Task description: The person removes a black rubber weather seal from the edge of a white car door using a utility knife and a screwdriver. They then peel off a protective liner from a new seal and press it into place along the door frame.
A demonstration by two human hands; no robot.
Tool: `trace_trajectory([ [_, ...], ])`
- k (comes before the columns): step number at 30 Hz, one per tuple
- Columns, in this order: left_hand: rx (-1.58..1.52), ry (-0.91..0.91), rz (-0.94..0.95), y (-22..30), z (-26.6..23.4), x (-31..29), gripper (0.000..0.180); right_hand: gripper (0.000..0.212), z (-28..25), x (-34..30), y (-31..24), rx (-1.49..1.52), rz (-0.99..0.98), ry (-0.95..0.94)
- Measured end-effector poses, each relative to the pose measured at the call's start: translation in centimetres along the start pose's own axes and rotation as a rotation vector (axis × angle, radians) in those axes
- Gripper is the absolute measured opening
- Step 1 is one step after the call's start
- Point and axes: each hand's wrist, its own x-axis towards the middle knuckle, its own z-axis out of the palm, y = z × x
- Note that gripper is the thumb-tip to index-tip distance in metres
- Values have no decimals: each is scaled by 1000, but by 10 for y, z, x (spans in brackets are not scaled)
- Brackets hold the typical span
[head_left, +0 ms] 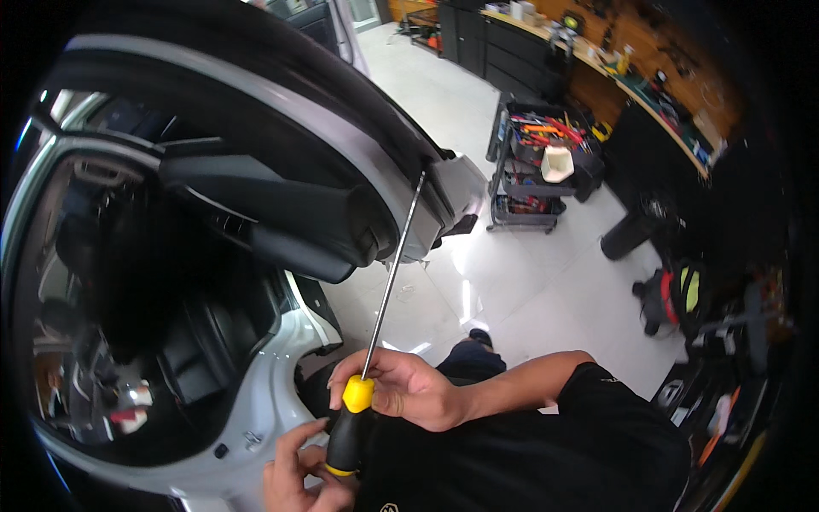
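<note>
A long screwdriver (pixel 345 435) with a black and yellow handle points up and away from me, its thin metal shaft crossing in front of the car door. Closed around the yellow collar, where the shaft meets the handle, is my right hand (pixel 418 394). My left hand (pixel 294 469) is at the butt end of the handle, fingers bent and fingertips against its side. The shaft's tip overlaps the edge of the open car door (pixel 341 145) in the picture; whether it touches the door I cannot tell.
The car's light body sill (pixel 281 375) and a dark seat (pixel 205 350) lie to the left. A tool cart (pixel 533 189) full of hand tools stands beyond the door. Along the right are a workbench (pixel 589 55), a dark cylindrical bin (pixel 631 235) and a bag (pixel 670 294) on the tiled floor.
</note>
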Motion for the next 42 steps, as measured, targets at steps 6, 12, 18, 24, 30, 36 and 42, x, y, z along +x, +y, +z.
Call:
trace_trajectory([
  [6,-481,729,110,-21,95,9,63,42,-16,1,-65,-402,219,-80],
  [12,-596,1187,233,-26,131,23,67,67,-101,-2,-205,-1673,-804,148],
  [18,-536,1557,345,-20,151,54,85,54,-123,73,-207,-1592,-635,-56],
  [24,-600,1688,433,10,154,85,72,50,-120,82,-214,-1643,-697,-195],
  [30,-978,1574,789,-6,149,89,66,37,-120,87,-226,-1695,-652,-309],
  [36,-1146,1658,876,8,152,111,57,34,-128,87,-223,-1674,-663,-298],
  [42,-949,1255,1081,-10,158,100,58,45,-128,89,-225,-1693,-691,-317],
])
